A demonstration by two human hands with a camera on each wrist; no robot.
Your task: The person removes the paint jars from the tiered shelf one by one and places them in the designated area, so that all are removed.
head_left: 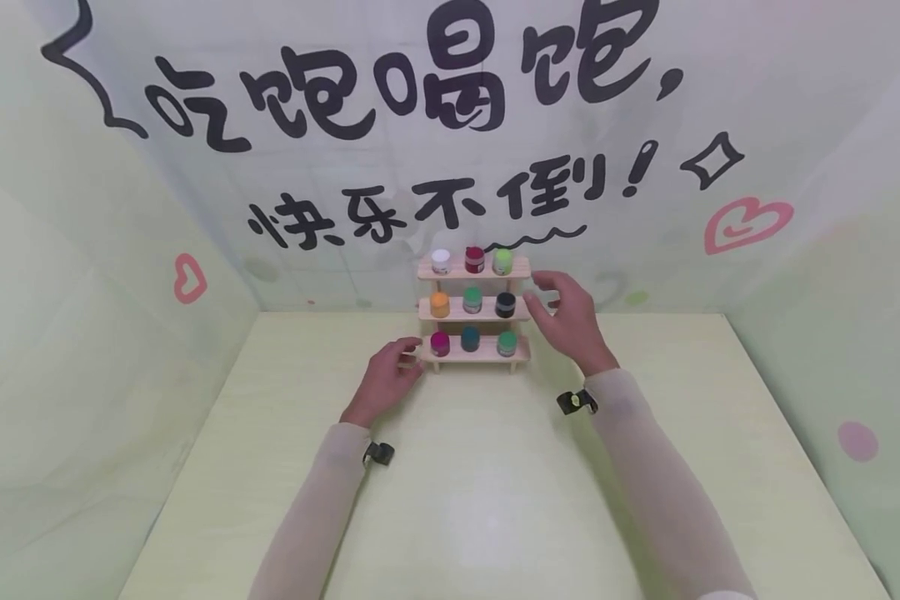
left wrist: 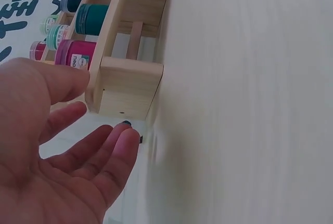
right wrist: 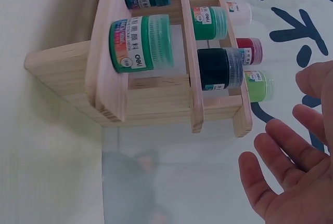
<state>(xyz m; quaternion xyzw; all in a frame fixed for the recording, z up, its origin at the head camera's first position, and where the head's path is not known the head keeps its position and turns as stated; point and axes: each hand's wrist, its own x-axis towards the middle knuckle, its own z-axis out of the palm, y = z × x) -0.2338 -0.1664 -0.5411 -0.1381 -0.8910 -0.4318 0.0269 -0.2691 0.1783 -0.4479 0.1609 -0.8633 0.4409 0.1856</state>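
A three-tier wooden rack (head_left: 474, 357) stands at the back of the table, bearing small paint jars. White (head_left: 440, 262), dark red (head_left: 475, 260) and lime (head_left: 502, 262) jars sit on top. The middle tier has orange (head_left: 439, 305), green (head_left: 472, 300) and black (head_left: 506, 305) ones; magenta (head_left: 440, 343), teal (head_left: 470, 339) and green (head_left: 507, 343) jars line the bottom. Around the rack's lower left end is my left hand (head_left: 382, 379), fingers loosely bent, thumb by the magenta jar; contact is unclear. Beside the upper right end, my right hand (head_left: 572, 321) is spread, holding nothing.
A pale wooden tabletop (head_left: 465, 467) extends in front of the rack. Right behind it hangs a white backdrop (head_left: 330, 275) with black lettering and pink hearts. Similar pale sheets (head_left: 60, 350) enclose the left and right sides. Each wrist wears a dark strap.
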